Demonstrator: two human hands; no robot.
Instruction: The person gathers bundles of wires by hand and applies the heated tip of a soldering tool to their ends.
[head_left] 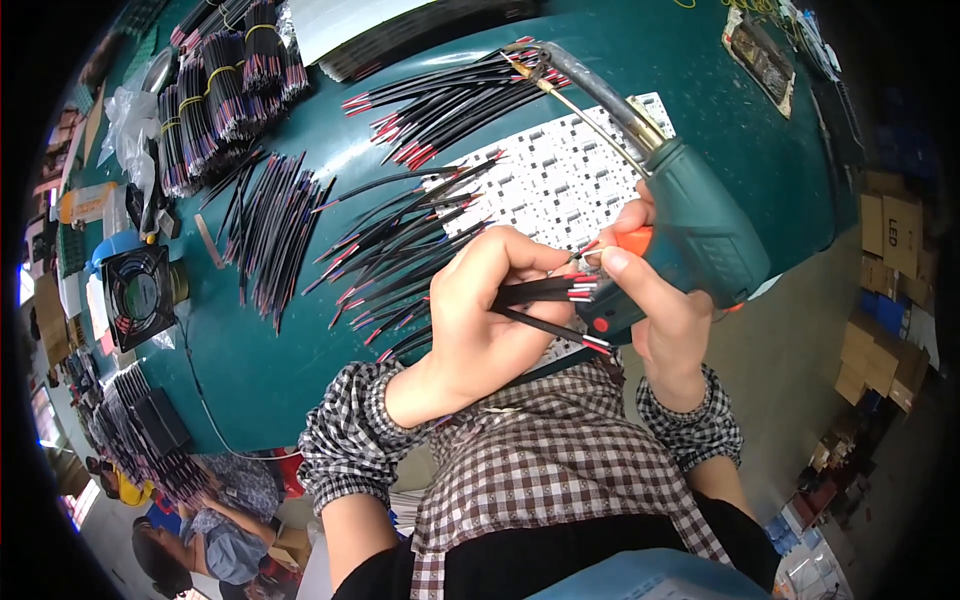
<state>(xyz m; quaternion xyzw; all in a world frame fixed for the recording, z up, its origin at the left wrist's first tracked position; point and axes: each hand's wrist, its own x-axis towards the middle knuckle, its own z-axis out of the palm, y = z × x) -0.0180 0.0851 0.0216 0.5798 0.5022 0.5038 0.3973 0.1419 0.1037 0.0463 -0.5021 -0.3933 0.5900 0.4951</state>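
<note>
My left hand [475,310] is closed around several short black cables [540,290] whose stripped ends show red and white wires. Its thumb and index finger pinch near the tip of a thin red wire [588,247]. My right hand [665,310] is wrapped around a dark green soldering gun [705,215] with an orange trigger [634,240]. The right thumb and a fingertip meet at that same red wire. The gun's metal tip [515,62] points to the far left, above a pile of cables. Part of its handle is hidden by my hands.
Beneath the gun lies a white circuit board panel [550,170] on the green table [370,200]. Loose cables [275,235] lie to the left, with banded bundles [205,110] behind. A small black fan [138,298] stands at the left edge. Another person [225,540] sits lower left.
</note>
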